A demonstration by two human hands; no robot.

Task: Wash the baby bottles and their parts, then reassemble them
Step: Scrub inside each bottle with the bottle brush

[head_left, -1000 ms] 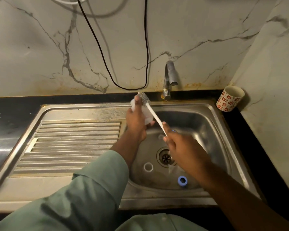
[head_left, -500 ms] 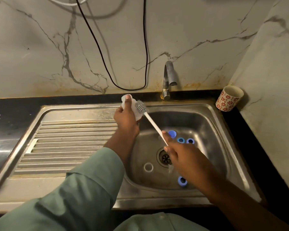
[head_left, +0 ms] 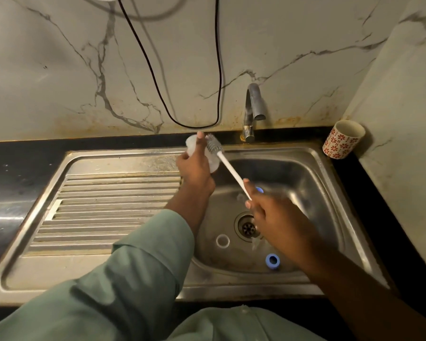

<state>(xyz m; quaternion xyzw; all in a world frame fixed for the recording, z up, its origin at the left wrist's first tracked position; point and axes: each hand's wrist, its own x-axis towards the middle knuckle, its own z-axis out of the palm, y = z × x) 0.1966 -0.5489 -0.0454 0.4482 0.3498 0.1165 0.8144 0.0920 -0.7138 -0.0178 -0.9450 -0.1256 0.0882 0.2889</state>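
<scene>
Clearly the left hand (head_left: 194, 168) clasped the clear bottle (head_left: 213, 162) at twelve o'clock; the right hand (head_left: 276, 217) pinched the bottle brush (head_left: 229, 166), which wanted firm, twisting strokes.

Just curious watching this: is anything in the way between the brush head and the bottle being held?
Nothing visible. The brush bristles sit right against the bottle in the left hand, beside its fingers; the right hand holds the handle.

No legible txt, labels, brands or nos. anywhere in view.
</scene>
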